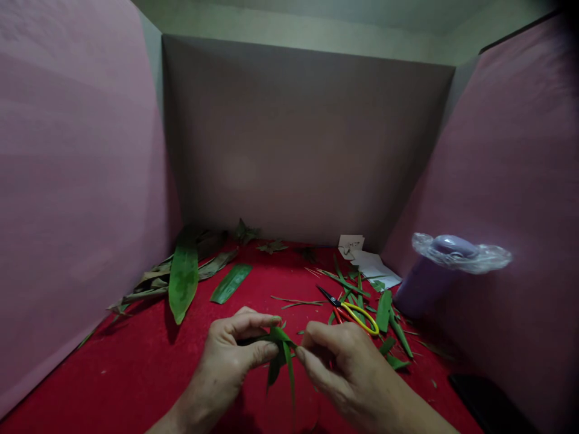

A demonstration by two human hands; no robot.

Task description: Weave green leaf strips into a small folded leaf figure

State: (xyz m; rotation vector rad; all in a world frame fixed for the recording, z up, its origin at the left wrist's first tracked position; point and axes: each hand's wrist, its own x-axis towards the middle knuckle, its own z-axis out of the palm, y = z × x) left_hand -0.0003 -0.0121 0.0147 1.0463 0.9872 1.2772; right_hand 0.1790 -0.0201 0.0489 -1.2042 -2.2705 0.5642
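Near the front of the red cloth, a folded green leaf strip [284,349] is held up between both hands, its loose ends hanging down. My left hand [235,349] pinches it between thumb and fingers. On the other side, my right hand [337,361] has thumb and forefinger closed on the strip's right end; its other fingers are curled. Just beyond my right hand lie scissors [359,316] with black blades and yellow and red handles, partly hidden by the hand.
Cut leaf pieces [384,310] and thin sticks [298,301] lie around the scissors. A broad leaf [183,283] rests on dried leaves [154,280] at left, near a cut leaf piece [231,283]. Right stand white papers [373,268], a purple container [425,283] and a black object [488,401]. Panels enclose the table.
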